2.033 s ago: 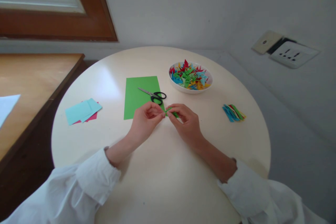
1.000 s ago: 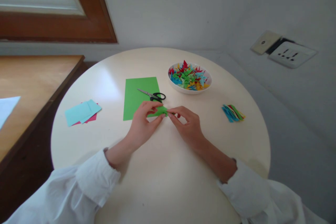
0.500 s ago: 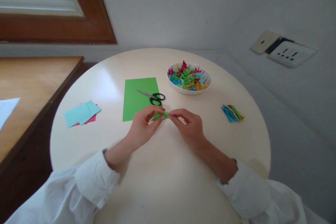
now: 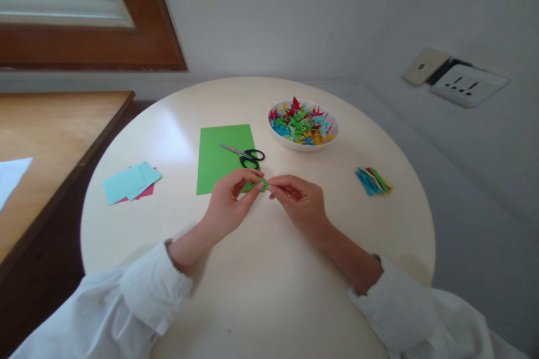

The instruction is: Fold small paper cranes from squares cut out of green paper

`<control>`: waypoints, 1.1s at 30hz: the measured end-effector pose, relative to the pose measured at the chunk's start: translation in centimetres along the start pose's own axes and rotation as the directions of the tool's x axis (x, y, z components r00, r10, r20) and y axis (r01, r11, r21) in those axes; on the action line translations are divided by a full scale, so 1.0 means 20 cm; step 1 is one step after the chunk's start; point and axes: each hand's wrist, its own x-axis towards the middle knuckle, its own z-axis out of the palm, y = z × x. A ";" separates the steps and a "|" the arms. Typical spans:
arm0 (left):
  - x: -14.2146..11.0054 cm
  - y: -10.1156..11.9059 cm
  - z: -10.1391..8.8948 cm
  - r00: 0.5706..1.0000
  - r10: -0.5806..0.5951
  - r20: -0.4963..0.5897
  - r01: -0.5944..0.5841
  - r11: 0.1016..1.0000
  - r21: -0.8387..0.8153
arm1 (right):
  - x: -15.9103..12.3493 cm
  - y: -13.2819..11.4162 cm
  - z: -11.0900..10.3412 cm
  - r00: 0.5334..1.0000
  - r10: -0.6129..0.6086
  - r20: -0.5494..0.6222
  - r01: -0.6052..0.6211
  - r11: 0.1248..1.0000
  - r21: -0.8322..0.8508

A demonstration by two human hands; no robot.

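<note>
A small piece of folded green paper [image 4: 251,185] is pinched between the thumb and fingers of my left hand [image 4: 229,202]. My right hand [image 4: 301,202] grips the paper's right end between thumb and forefinger, its fingertips close to those of my left. Fingers cover much of the paper, so its full shape is hidden. Just beyond my left hand lies a green sheet [image 4: 223,146], and black-handled scissors [image 4: 244,155] rest across its right edge.
A white bowl [image 4: 304,147] full of colourful folded paper cranes stands at the back of the round white table [image 4: 269,291]. Light-blue and red paper pieces [image 4: 130,182] lie at left. Folded coloured strips [image 4: 374,181] lie at right. A wooden desk [image 4: 63,123] adjoins the left side.
My right fingertips have shifted slightly left along the green paper, and the thumb has changed its angle. My left hand has barely moved.
</note>
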 end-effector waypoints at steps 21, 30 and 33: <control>0.00 0.00 0.01 1.000 -0.002 -0.007 0.003 0.993 0.120 | 0.01 -0.03 0.03 0.986 0.166 -0.018 -0.161 0.971 0.177; 0.00 -0.01 0.01 0.999 -0.027 0.024 0.025 0.997 0.073 | 0.01 -0.04 0.02 0.981 0.195 -0.018 -0.191 0.973 0.132; -0.01 -0.01 0.02 0.999 -0.030 0.025 0.028 0.997 0.074 | 0.02 -0.05 0.03 0.979 0.202 -0.014 -0.199 0.972 0.125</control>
